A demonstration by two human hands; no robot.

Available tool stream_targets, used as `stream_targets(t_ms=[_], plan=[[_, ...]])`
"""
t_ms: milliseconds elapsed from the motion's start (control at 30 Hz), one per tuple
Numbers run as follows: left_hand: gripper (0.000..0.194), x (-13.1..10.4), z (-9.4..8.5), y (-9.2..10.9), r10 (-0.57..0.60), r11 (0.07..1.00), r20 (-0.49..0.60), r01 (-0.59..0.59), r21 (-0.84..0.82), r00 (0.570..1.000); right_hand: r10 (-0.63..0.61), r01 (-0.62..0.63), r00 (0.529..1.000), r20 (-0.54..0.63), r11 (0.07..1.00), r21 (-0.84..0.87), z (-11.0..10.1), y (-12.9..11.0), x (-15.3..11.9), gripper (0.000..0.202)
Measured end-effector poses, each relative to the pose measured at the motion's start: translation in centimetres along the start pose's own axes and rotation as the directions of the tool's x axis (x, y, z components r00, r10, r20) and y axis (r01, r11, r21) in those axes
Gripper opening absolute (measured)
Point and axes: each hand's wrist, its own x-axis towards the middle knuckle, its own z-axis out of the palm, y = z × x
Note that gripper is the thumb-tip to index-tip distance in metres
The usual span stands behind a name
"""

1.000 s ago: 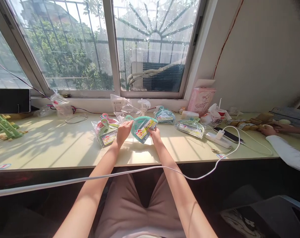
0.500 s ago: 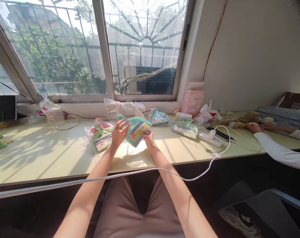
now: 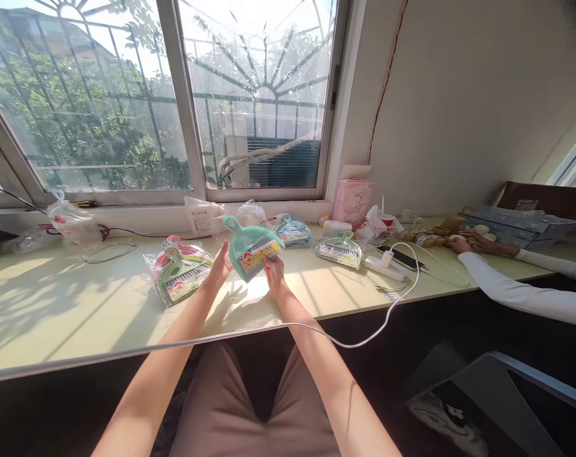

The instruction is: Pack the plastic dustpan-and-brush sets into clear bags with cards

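Note:
A small teal dustpan with a brush packed in it and a yellow label across its front is held up over the table, its looped handle pointing up and left. My right hand pinches its lower right edge, thumb on the label. At its left edge is my left hand, closed against the rim with its fingers partly hidden. To the left lie a green dustpan set and a pink dustpan set in clear wrapping. A blue set and a grey-green set lie to the right.
A white cable crosses in front of my forearms to a power strip beside a phone. A pink box and plastic bags stand by the window. At the right, another person's hands handle yarn-like bundles.
My left hand has moved from the front of the teal dustpan down to its left edge. The dustpan has turned more upright, showing its handle. The view has shifted right.

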Motion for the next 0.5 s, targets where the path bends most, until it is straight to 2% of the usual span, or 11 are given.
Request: stream_targets(t_ms=[33,133,200,267,367,500], plan=[[0.098,-0.1,0.5,-0.6,-0.047,0.999,0.066,0.047,-0.004,0.997,-0.003,0.002,1.0,-0.021,1.0,-0.011,0.0,-0.1,0.1,0.024],[0.081,-1.1,2.1,-3.0,-0.097,0.994,0.139,0.102,-0.026,0.985,-0.03,0.027,0.996,-0.086,0.999,-0.031,-0.3,-0.4,0.2,0.028],[0.076,-1.7,2.8,-4.3,-0.148,0.987,0.162,0.155,-0.034,0.976,-0.047,0.043,0.992,-0.12,0.998,-0.039,-0.5,-0.6,0.3,0.033],[0.079,-2.0,3.1,-4.9,-0.171,0.985,0.133,0.174,-0.009,0.976,-0.045,0.039,0.989,-0.143,0.998,-0.044,-0.7,-0.7,0.3,0.035],[0.088,-1.8,3.5,-4.6,-0.103,0.995,0.059,0.103,0.003,0.993,-0.016,0.008,0.99,-0.142,0.999,-0.05,-0.6,-0.7,0.2,0.031],[0.082,-1.4,3.9,-3.7,0.016,1.0,0.053,-0.016,-0.018,0.998,0.02,-0.023,0.993,-0.119,1.0,-0.02,-0.2,-0.8,0.1,0.023]])
